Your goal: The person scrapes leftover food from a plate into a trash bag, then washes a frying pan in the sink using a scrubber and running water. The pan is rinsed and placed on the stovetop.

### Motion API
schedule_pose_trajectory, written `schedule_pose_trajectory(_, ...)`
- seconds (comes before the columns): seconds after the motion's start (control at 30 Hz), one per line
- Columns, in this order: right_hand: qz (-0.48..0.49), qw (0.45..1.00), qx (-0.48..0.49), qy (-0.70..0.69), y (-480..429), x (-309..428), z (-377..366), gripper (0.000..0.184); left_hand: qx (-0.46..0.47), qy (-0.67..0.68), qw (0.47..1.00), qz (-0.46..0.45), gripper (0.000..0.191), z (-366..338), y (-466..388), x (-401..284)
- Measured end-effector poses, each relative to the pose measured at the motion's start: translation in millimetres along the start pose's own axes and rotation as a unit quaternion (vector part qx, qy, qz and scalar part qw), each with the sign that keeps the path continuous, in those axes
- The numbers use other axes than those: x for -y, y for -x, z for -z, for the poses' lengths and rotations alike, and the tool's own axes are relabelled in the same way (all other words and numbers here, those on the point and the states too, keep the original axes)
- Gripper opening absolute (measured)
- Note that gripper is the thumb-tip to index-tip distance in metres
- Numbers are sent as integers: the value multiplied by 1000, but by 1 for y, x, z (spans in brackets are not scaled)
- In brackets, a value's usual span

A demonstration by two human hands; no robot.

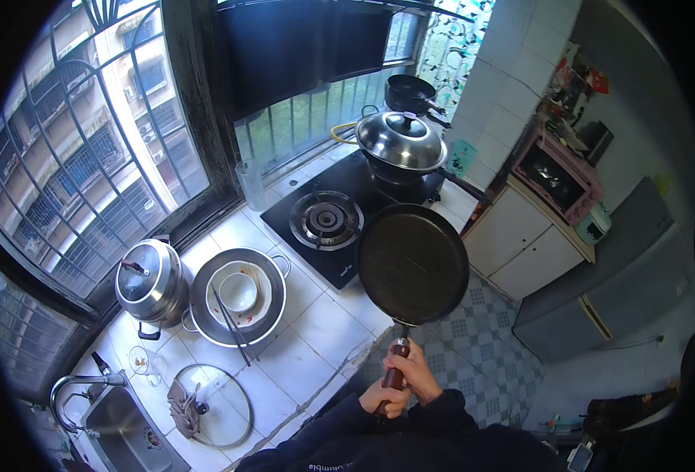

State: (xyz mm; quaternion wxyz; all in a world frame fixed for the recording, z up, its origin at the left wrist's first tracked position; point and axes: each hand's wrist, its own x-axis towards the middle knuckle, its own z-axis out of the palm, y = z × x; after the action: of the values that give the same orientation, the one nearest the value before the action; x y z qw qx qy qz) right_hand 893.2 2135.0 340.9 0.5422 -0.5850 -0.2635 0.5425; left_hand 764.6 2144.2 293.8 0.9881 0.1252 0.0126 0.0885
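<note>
Both of my hands grip the brown handle point(393, 379) of a flat black frying pan point(413, 264). My left hand point(384, 397) wraps the handle's near end, and my right hand point(416, 370) closes around it farther up, nearer the pan. The pan is held out in front of me, over the counter's edge and the near side of a black gas hob point(341, 259). Its dark inside faces up and bears light scratches, with no food in it. Left of the pan is a bare gas burner point(325, 219).
A lidded wok point(403, 144) stands on the hob's far burner, its handle pointing right. On the white-tiled counter point(318, 330) are a steel pot point(150, 286), a wide pan point(268, 327) holding bowls and chopsticks, and a glass lid point(229, 407) with a cloth. A sink point(126, 433) lies at lower left.
</note>
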Motion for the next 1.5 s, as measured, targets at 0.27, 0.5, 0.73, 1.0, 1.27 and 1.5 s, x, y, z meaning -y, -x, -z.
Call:
schedule_pose_trajectory(0.27,-47,980,156,118,-164,31,-10,28,-108,10,981,-162,30,26,-57,-97)
schedule_pose_trajectory(0.5,-113,921,276,252,-279,64,1,37,-139,103,936,-306,30,54,-136,-136)
schedule_pose_trajectory(0.73,-120,885,374,251,-334,65,27,35,-119,161,888,-414,29,75,-199,-140)
schedule_pose_trajectory(1.0,-122,869,391,278,-353,75,41,35,-144,164,875,-431,26,80,-228,-140)
schedule_pose_trajectory(1.27,-94,920,279,257,-379,60,74,30,-75,177,876,-443,33,81,-230,-150)
schedule_pose_trajectory(1.5,232,663,289,650,-367,6,122,31,-366,215,790,-442,38,82,-229,-40)
